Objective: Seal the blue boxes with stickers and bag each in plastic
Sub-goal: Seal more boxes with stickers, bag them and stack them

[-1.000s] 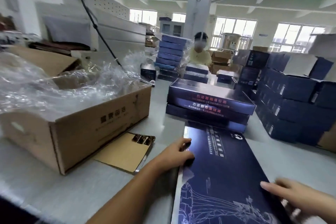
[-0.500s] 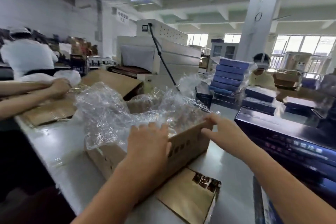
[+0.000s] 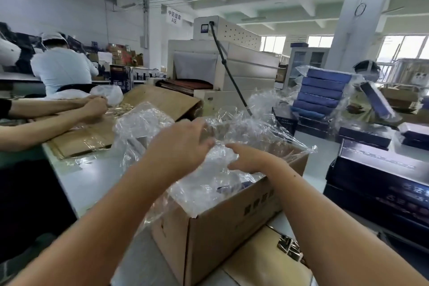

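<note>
The plastic bags (image 3: pixel 243 127) lie crumpled in the open carton (image 3: pixel 232 223) on the surface (image 3: pixel 92 176), heaped above its rim, straight ahead of both hands; the left hand (image 3: pixel 183 144) pinches a fold of film at the top; the right hand (image 3: pixel 246 158) touches the heap just beside it, grip unclear; the blue boxes (image 3: pixel 376 169) stand stacked to the right, nearer the right hand.
</note>
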